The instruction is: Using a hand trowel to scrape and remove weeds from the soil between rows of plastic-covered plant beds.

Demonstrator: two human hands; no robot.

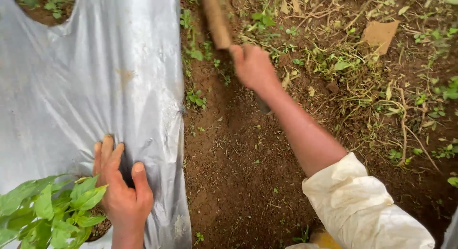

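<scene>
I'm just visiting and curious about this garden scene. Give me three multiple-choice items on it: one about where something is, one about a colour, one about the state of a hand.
1. Where does the left hand rest?
A. on the silver plastic mulch sheet, beside the leafy seedling
B. on the bare soil
C. on the piece of cardboard

2. What colour is the rolled-up sleeve on the right arm?
A. dark blue
B. cream white
C. red

3. What is the right hand doing?
A. lying flat and open on the ground
B. closed around a wooden handle
C. holding a leaf

Answers:
1 A, the fingers press on the sheet at the edge of the hole where the plant stands.
2 B, the cloth above the forearm is pale cream.
3 B, the fist is wrapped around the lower end of the brown handle over the soil.
</scene>
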